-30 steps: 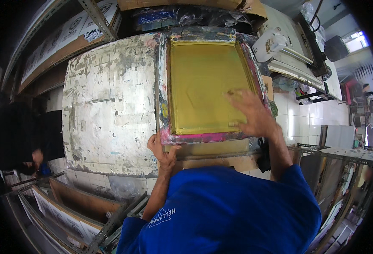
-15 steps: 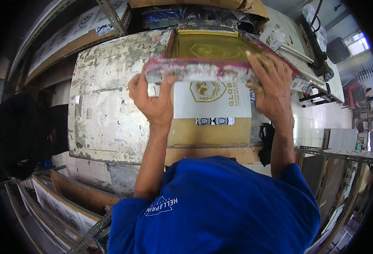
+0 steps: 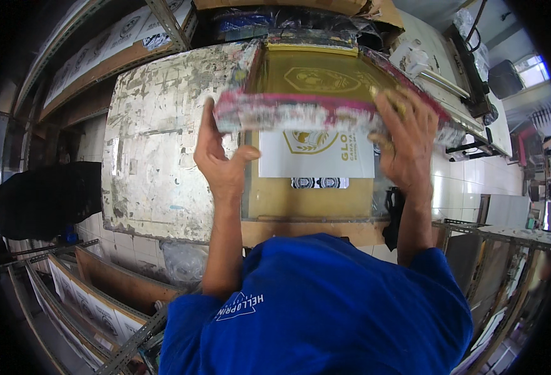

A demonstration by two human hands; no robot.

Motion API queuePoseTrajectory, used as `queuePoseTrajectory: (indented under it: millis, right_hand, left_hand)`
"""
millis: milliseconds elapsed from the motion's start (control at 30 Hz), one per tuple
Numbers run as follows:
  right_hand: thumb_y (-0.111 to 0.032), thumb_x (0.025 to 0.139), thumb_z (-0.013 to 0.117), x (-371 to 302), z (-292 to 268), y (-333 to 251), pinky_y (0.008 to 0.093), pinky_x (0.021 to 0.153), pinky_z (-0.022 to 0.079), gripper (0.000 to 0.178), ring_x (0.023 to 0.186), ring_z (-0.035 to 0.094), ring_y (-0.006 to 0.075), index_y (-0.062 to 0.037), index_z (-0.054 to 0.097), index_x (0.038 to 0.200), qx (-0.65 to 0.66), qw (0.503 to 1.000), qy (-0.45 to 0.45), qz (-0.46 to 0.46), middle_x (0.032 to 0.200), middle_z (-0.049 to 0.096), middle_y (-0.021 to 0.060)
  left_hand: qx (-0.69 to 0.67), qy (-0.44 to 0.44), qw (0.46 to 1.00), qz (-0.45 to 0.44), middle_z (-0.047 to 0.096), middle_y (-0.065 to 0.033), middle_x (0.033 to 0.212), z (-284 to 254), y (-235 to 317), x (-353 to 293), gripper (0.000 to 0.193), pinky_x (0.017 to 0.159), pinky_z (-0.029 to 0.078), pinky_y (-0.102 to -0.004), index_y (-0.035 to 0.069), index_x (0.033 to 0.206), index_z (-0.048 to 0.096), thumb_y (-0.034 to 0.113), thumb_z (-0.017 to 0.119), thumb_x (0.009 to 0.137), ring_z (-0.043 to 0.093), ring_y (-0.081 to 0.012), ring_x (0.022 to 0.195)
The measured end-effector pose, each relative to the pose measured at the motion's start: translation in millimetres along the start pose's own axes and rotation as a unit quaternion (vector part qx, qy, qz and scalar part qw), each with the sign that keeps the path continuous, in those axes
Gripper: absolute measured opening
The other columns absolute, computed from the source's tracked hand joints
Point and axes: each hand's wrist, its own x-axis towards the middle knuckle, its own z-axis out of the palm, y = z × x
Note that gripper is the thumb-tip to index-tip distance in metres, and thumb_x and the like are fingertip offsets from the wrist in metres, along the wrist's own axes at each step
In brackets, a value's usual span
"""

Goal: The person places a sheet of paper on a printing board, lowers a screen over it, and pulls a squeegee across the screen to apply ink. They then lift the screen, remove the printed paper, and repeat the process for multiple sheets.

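Note:
A paint-smeared screen printing frame (image 3: 297, 115) is tilted up above the work board, its near bar raised. Its yellow-green mesh (image 3: 275, 75) carries a crest design. Beneath lies a white sheet (image 3: 275, 165) with a gold crest and lettering, partly hidden by the bar. My right hand (image 3: 407, 137) is closed on the bar's right part, with gold stains on its fingertips. At the left corner, my left hand (image 3: 219, 159) has its thumb spread away from fingers that stand against the frame's side.
A stained pale tabletop (image 3: 157, 150) extends to the left. Below the sheet, a small black-and-white printed strip (image 3: 319, 182) lies on the tan board (image 3: 275, 203). Racks with printed sheets (image 3: 94, 306) stand lower left. A person in dark clothing (image 3: 44, 197) is at far left.
The frame's near bar has come down slightly toward me, covering more of the gold print. My left thumb has come off the bar and spread; my right hand has moved down with the frame.

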Motion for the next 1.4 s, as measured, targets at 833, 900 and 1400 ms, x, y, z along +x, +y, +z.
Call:
queuePoseTrajectory:
  millis: [833, 900, 1400]
  right_hand:
    - [-0.015, 0.084, 0.079, 156, 348, 110, 0.0501, 0.095, 0.038, 0.102, 0.124, 0.049, 0.0327, -0.0333, 0.015, 0.163, -0.022, 0.970, -0.242, -0.014, 0.130, 0.052, 0.0159]
    - [-0.008, 0.081, 0.079, 152, 346, 118, 0.0462, 0.088, 0.037, 0.106, 0.117, 0.051, 0.0310, -0.0337, 0.017, 0.163, -0.011, 0.975, -0.221, -0.013, 0.120, 0.054, 0.0115]
    - [-0.013, 0.076, 0.076, -48, 158, -7, 0.0430, 0.082, 0.033, 0.094, 0.095, 0.050, 0.0312, -0.0222, 0.033, 0.159, 0.188, 0.947, -0.261, 0.010, 0.099, 0.048, 0.0137]
  left_hand:
    - [0.314, -0.109, 0.942, -0.045, 0.063, -0.0172, 0.114, -74, -128, -174, 0.106, 0.103, 0.038, -0.0493, -0.007, 0.144, 0.045, 0.038, 0.092, 0.060, 0.049, -0.0387, 0.115]
    - [0.313, -0.115, 0.942, -0.043, 0.063, -0.0174, 0.114, -74, -127, -171, 0.106, 0.103, 0.038, -0.0491, -0.007, 0.144, 0.046, 0.038, 0.092, 0.060, 0.049, -0.0387, 0.114]
    - [0.343, -0.109, 0.933, -0.016, 0.054, -0.0231, 0.142, -73, -128, -163, 0.100, 0.111, 0.035, -0.0491, -0.007, 0.137, 0.053, 0.042, 0.092, 0.059, 0.043, -0.0412, 0.132]
